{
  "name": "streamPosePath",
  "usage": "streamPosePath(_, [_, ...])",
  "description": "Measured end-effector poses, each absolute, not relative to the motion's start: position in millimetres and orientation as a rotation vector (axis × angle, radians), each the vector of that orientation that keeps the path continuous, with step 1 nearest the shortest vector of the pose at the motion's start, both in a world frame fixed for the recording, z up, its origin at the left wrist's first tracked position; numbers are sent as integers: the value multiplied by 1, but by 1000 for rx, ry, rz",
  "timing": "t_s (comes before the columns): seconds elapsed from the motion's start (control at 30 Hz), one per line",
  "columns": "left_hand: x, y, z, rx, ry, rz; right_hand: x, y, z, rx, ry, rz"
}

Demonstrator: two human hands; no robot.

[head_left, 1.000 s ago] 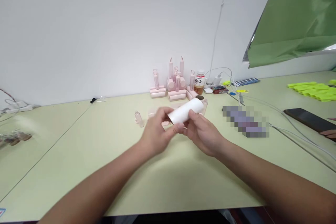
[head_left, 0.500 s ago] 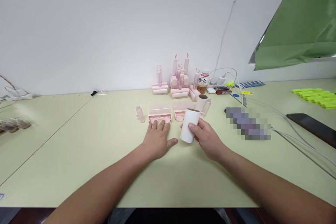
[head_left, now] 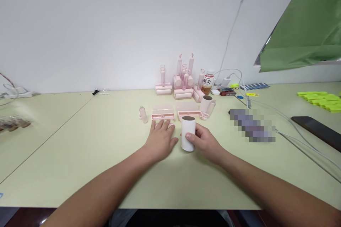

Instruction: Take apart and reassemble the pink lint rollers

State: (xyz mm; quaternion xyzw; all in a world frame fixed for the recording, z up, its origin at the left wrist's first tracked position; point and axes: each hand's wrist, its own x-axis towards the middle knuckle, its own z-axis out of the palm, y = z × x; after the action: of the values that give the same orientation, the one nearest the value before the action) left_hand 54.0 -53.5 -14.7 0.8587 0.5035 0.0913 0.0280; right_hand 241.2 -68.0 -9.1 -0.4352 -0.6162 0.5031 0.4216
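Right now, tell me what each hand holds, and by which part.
The right hand grips the upright white roll around its side. The left hand holds nothing, lying flat on the table.

My right hand (head_left: 204, 141) grips upright white roll (head_left: 188, 133) | my left hand (head_left: 160, 139) flat on table (head_left: 106, 156) | pink tray (head_left: 163, 112) just beyond my left fingertips

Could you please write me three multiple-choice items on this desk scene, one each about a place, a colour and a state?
1. Where is the white roll?
A. on the table, in the right hand
B. beside the phone
C. under the left hand

2. What colour is the sheet hanging at upper right?
A. blue
B. green
C. red

3. How does the white roll stand?
A. lying flat
B. crushed
C. upright on its end

Answers:
1 A, the right hand's fingers wrap it on the tabletop.
2 B, it is plainly green.
3 C, its dark open core faces up.
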Motion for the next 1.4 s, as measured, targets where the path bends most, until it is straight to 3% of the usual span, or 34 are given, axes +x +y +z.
streamPosePath(0.5, [50, -47, -13, 2703, 1402, 331, 241, -72, -10, -1067, -1609, 1217])
streamPosePath(0.67, [50, -47, -12, 2702, 1398, 424, 253, -65, -2, -1329, -1713, 788])
streamPosePath(0.8, [50, -49, -10, 2567, 1349, 767, 269, -55, 9, -1555, -1716, 499])
streamPosePath(0.97, [47, -50, -9, 2286, 1194, 1171, 267, -55, 10, -1377, -1866, 689])
streamPosePath(1.17, [44, -47, -10, 1921, 1168, 1237, 265, -54, 11, -1610, -2060, 368])
streamPosePath(1.4, [49, -50, -7, 1543, 965, 1330, 257, -65, 11, -1367, -2247, 555])
